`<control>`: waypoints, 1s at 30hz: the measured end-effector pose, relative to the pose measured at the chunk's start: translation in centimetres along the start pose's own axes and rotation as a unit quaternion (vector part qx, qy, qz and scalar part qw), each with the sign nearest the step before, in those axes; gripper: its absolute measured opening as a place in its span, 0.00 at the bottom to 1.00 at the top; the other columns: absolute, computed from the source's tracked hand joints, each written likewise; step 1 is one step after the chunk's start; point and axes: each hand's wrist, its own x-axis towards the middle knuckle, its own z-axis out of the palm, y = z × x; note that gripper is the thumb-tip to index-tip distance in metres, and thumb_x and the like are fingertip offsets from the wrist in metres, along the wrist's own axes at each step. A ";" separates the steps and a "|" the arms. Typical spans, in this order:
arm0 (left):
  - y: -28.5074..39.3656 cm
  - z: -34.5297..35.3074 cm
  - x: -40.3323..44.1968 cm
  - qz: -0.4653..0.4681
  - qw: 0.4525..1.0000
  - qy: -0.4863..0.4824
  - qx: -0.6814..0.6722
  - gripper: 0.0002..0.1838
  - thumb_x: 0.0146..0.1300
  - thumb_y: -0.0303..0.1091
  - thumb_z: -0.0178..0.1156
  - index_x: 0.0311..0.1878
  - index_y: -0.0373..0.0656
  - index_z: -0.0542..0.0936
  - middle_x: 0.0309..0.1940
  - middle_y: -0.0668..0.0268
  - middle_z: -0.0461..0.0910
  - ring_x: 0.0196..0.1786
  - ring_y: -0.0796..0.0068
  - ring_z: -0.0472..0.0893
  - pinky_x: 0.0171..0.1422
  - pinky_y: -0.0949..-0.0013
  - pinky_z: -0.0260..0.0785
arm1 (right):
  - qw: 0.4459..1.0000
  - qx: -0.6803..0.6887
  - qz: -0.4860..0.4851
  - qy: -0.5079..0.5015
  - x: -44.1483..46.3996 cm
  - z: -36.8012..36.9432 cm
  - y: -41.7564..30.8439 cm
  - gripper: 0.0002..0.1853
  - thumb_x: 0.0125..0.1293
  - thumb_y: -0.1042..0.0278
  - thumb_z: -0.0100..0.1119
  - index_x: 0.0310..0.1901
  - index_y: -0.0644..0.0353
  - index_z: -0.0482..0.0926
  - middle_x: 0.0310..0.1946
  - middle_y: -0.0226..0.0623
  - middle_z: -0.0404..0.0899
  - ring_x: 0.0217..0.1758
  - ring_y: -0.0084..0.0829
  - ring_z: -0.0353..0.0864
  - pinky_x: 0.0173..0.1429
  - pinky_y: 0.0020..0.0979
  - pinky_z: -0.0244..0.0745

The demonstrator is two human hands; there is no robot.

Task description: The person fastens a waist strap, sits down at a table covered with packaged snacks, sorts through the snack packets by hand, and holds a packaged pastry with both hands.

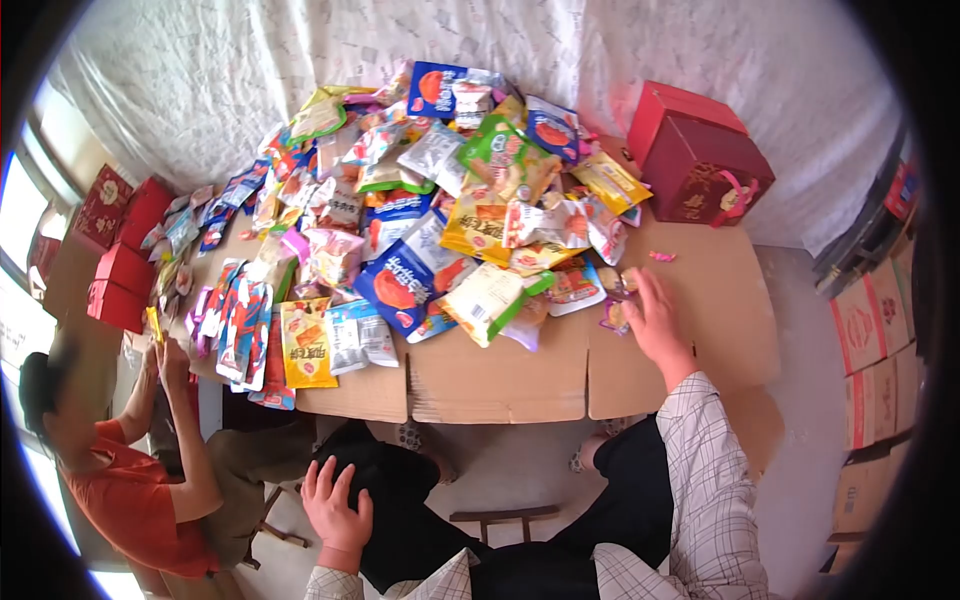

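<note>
My right hand (658, 325) is over the right part of the cardboard-covered table (500, 380), its fingers stretched out and apart. Just left of its fingertips lies a small purple-edged wrapped snack (615, 316); whether the fingers touch it I cannot tell. A pink twisted wrapper piece (662, 257) sits a little beyond the hand. My left hand (338, 507) hovers or rests by my left thigh, fingers spread, holding nothing. The large heap of snack packets (430, 230) includes a white-and-green packet (487, 303), a blue packet (397, 288) and a yellow packet (308, 342).
A dark red gift box (700, 165) with a pink ribbon handle stands at the table's back right. More red boxes (122, 285) are at the left. A seated co-worker in an orange shirt (140, 490) holds a small yellow item. Cartons (875, 320) are stacked at right.
</note>
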 end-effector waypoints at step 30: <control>-3.3 -0.6 -1.8 -0.009 0.998 0.046 -0.048 0.24 0.55 0.44 0.68 0.57 0.54 0.85 0.66 0.63 0.77 0.72 0.49 0.69 0.73 0.39 0.59 | 0.978 -0.198 0.000 -0.059 -14.6 -10.3 -7.6 0.38 0.59 0.67 0.69 0.71 0.58 0.67 0.76 0.49 0.60 0.81 0.54 0.53 0.83 0.60 0.41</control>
